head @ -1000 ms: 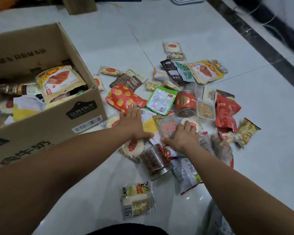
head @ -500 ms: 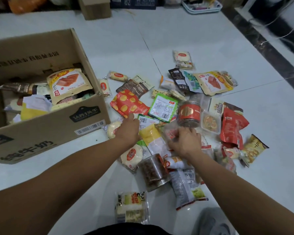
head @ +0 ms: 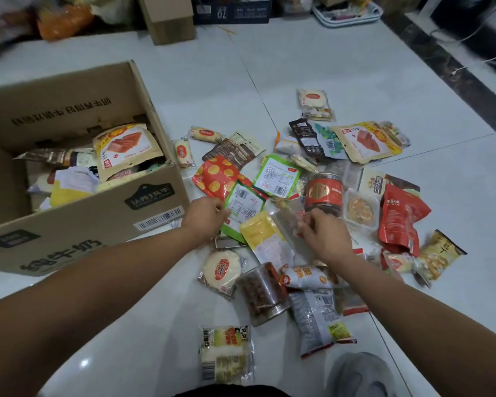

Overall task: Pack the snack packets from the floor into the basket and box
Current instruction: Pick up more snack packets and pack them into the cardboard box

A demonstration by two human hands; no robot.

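Observation:
Several snack packets lie scattered on the white tiled floor. My left hand pinches the edge of a green-and-white packet and holds it tilted up off the pile. My right hand grips a clear plastic packet beside a yellow packet. A red-labelled jar stands just beyond my right hand. The open cardboard box sits at the left, partly filled with packets. No basket is in view.
A clear jar of brown snacks lies on its side near me. A red pouch lies at the right. A small cardboard box and a tray stand at the far wall. My knee shows bottom right.
My left hand went from lying flat on the pile to pinching and lifting the green-and-white packet. My right hand took hold of the clear packet. The camera view tilted upward.

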